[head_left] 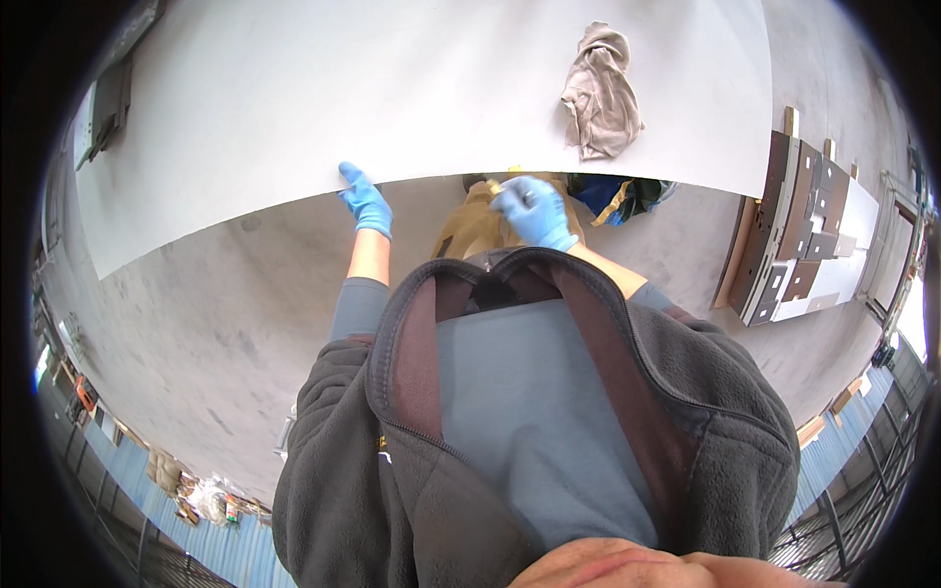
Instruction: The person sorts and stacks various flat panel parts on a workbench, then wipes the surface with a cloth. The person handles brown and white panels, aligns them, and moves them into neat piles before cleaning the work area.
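Observation:
A large white sheet (421, 88) spreads out before me, its near edge running just past my hands. My left hand (367, 204), in a blue glove, grips that edge, with a finger on top and the rest lower down. To its right, my gloved right hand (539, 214) is closed and slightly blurred, close to the same edge. A small yellow object (494, 186) sticks out of its fingers; its kind is unclear. On the sheet, at the far right, lies a crumpled beige cloth (600, 93).
Right of the sheet, dark brown, grey and white panels (809, 225) lie stacked on the grey concrete floor (245, 323). A blue and yellow bag-like thing (618, 199) shows partly under the sheet's edge. Dark pieces (106, 110) rest at the sheet's far left.

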`<action>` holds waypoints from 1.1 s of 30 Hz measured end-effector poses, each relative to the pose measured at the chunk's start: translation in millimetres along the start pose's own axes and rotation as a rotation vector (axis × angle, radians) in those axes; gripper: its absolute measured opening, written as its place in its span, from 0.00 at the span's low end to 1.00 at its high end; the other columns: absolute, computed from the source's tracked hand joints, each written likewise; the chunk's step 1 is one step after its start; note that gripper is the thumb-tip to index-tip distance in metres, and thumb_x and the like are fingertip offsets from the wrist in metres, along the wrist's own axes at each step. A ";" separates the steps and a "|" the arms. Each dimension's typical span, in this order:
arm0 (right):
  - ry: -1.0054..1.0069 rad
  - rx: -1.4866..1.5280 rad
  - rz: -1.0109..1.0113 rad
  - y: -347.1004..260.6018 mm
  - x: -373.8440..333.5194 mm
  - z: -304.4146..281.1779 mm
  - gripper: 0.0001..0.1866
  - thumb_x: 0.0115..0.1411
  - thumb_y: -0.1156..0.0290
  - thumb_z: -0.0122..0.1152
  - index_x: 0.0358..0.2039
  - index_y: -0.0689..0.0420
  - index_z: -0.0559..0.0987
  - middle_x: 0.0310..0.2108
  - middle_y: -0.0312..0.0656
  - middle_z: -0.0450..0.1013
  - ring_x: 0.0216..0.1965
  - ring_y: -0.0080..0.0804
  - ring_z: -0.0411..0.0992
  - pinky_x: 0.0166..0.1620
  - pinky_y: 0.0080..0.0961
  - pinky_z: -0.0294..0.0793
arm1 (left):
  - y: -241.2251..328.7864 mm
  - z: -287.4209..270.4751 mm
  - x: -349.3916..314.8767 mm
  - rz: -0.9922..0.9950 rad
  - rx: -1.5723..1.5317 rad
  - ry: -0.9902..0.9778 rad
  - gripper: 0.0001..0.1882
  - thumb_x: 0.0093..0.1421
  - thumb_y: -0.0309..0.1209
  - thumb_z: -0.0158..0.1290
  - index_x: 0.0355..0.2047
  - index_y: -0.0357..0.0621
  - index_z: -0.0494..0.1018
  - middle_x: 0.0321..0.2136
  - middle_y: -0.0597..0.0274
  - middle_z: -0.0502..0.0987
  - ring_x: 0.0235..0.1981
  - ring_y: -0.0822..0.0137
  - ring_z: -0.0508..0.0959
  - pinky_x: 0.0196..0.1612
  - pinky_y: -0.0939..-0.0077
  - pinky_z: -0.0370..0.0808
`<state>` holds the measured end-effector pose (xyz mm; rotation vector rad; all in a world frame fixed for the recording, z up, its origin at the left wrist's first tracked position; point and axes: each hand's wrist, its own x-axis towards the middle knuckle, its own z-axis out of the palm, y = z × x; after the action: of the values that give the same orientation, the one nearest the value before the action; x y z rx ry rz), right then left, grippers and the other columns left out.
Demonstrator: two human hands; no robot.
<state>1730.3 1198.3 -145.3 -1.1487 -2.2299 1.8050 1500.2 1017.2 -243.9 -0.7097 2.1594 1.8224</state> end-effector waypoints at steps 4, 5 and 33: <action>-0.104 -0.124 -0.063 -9.8 -19.2 16.8 0.07 0.63 0.67 0.68 0.36 0.56 0.88 0.32 0.47 0.84 0.35 0.40 0.84 0.41 0.36 0.80 | 2.2 0.5 -1.0 -0.015 0.001 -0.007 0.47 0.70 0.61 0.53 0.76 0.40 0.54 0.73 0.52 0.64 0.69 0.55 0.68 0.72 0.59 0.65; -0.052 -0.021 0.029 -4.0 -19.8 16.6 0.08 0.63 0.67 0.68 0.36 0.57 0.88 0.31 0.45 0.84 0.34 0.37 0.83 0.41 0.34 0.80 | 2.5 0.1 -0.6 -0.005 0.008 -0.006 0.47 0.70 0.61 0.53 0.76 0.41 0.54 0.73 0.52 0.64 0.70 0.55 0.68 0.72 0.59 0.65; -0.674 0.890 0.926 168.0 68.7 -70.8 0.29 0.74 0.40 0.45 0.56 0.52 0.74 0.47 0.49 0.76 0.37 0.44 0.77 0.34 0.36 0.75 | 0.1 -9.2 6.5 0.130 0.271 0.078 0.42 0.70 0.59 0.54 0.68 0.32 0.68 0.66 0.42 0.74 0.66 0.47 0.74 0.68 0.59 0.71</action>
<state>1799.0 1302.6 -294.8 -1.5453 -0.6002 3.3632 1495.8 1006.9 -245.0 -0.5997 2.4922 1.5370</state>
